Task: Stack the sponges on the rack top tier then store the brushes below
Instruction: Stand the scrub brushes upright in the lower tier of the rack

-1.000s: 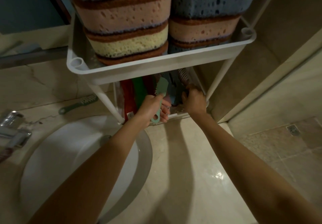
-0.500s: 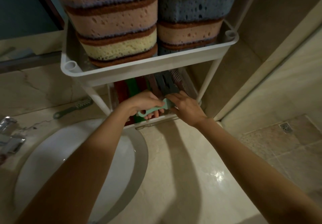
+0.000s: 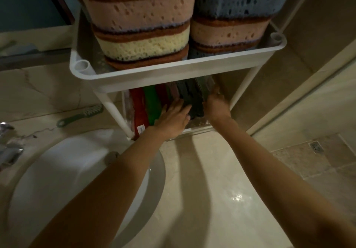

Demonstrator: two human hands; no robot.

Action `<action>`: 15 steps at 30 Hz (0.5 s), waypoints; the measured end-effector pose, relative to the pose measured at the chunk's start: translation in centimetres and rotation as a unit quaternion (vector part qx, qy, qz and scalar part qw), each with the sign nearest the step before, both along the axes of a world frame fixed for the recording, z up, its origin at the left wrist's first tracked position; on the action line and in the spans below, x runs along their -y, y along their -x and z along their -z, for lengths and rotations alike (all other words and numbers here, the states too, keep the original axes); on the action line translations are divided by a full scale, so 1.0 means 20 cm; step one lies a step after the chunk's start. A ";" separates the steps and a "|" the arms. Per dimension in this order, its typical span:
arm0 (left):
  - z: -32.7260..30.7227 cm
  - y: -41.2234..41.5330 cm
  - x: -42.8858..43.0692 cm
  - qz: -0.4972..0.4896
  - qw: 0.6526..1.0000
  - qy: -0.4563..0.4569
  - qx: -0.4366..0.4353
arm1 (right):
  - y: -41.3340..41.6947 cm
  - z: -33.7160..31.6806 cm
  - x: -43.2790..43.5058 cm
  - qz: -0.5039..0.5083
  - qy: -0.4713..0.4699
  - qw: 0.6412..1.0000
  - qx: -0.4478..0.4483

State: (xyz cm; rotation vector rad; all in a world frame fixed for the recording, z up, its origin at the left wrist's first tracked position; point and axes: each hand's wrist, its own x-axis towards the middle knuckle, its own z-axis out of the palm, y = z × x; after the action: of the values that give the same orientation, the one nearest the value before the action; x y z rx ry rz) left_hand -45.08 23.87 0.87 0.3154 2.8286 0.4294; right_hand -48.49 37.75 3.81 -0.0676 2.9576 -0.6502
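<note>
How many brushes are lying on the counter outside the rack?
1: a grey-green long-handled brush on the beige counter, left of the white plastic rack. Others may lie out of frame.

Two sponge stacks (image 3: 138, 26) are filling one rack (image 3: 173, 75). One brush (image 3: 81, 115) is lying on the counter (image 3: 221, 170), others overlapping uncountably below.

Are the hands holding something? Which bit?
The left hand holds nothing, lying flat on the brushes. The right hand hides its fingers among them, so that cannot be told.

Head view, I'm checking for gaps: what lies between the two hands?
Between the left hand and right hand lie dark grey brushes on the lower tier, in head view.
</note>
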 end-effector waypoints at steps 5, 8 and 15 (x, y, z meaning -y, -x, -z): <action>0.03 0.05 -0.05 0.084 0.994 0.072 0.015 | 0.06 0.01 0.01 -0.004 -0.056 0.998 0.014; 0.04 0.09 -0.09 0.107 0.988 0.105 0.021 | 0.08 0.04 0.02 0.004 -0.072 0.997 0.038; 0.03 0.11 -0.12 0.110 0.987 0.107 0.047 | 0.11 0.07 0.04 0.072 -0.037 0.994 0.067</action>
State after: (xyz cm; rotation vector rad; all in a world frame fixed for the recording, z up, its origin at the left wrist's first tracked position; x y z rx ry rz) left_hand -47.20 26.31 0.29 0.5391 2.6777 0.0907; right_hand -50.72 36.87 2.44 0.1893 2.8717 -0.5375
